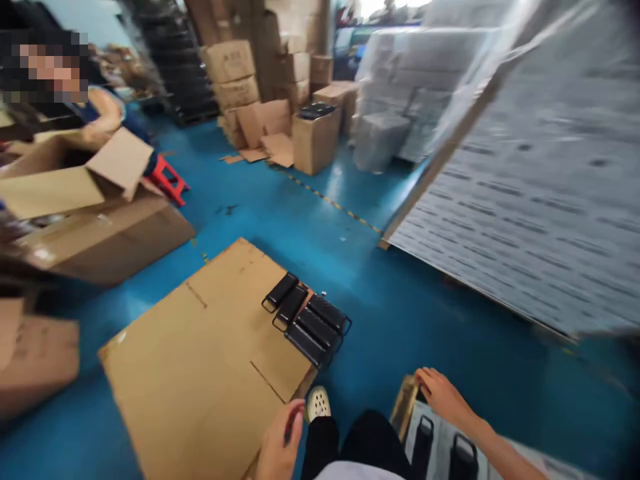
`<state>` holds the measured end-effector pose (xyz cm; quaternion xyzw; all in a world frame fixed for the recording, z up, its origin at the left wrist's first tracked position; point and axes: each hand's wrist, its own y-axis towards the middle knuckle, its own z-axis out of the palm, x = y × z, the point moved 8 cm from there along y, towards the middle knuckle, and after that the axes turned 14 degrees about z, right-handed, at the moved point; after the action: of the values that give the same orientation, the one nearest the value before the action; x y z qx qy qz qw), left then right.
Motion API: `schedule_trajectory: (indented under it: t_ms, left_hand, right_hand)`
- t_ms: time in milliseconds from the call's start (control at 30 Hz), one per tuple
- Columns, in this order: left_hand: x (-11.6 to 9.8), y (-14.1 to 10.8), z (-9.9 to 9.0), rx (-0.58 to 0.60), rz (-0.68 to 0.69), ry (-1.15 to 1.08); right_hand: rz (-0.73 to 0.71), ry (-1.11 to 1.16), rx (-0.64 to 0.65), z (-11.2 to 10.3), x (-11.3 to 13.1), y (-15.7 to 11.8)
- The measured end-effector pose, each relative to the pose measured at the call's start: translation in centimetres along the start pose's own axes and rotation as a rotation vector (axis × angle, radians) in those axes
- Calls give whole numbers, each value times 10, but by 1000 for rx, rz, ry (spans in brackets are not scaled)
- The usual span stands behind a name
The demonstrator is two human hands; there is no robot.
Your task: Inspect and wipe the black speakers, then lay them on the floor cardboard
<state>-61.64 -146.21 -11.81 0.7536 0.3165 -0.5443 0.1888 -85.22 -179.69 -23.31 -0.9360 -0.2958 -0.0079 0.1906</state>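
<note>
My left hand (281,441) is beside the near edge of a large cardboard-topped surface (200,360). Its fingers are loosely curled with a gap to the thumb, and I see nothing held. At the lower right, my right hand (443,395) has its fingers bent over the edge of an open carton (401,407). Inside that carton lie black pieces (423,445) with wire-like loop handles, on pale grey sheeting. On the far right corner of the cardboard, several similar black ridged pieces (316,325) lie side by side, some with loops sticking out.
A person (103,110) is behind a big open carton (100,233) on the left, near a red stool (167,179). Stacked cartons (231,63) and a wrapped pallet (400,80) stand behind. A tall stack of grey boxes (530,187) leans into view right. The floor (280,213) is blue.
</note>
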Motion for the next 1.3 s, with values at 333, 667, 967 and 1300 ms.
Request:
schedule_trajectory:
  t_ms: [333,667,967,1300]
  left_hand:
    - [199,72,75,-44,-463,496]
    - [466,271,55,270,-507,888]
    - [594,353,79,456,-339,1014]
    - [602,298,59,508,-366,1100]
  right_hand:
    - [-398,-353,357,148,63,269]
    - [-816,-234,379,326,47,244]
    - [-659,-257,320,381,15,267]
    - [-935,-352,544,396,40,269]
